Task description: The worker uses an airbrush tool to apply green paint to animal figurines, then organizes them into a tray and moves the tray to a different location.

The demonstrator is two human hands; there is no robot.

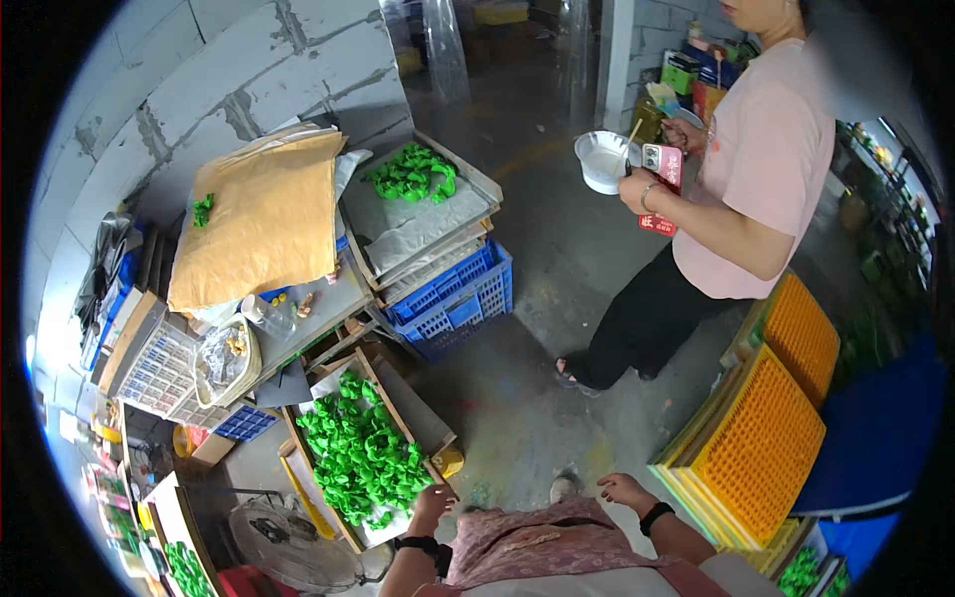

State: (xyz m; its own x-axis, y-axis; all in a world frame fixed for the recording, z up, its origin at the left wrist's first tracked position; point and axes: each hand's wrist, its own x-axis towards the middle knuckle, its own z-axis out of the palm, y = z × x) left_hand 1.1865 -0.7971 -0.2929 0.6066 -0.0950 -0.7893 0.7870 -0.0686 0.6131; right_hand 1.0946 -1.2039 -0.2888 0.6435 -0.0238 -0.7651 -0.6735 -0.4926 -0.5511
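Observation:
My left hand (434, 500) rests at the near right corner of a wooden tray (409, 434) heaped with several small green pieces (360, 453); its fingers curl at the tray's edge. My right hand (625, 490) hangs empty over the concrete floor, fingers loosely apart, a black band on its wrist. A second tray (479, 186) with green pieces (412, 173) sits higher, on a stack atop a blue crate (460, 297).
A person in a pink top (766, 159) stands at the right holding a white bowl (603, 159) and a red phone. Yellow perforated trays (761, 438) lean at the right. A brown padded sheet (264, 219) covers a table at the left. A fan lies at the lower left.

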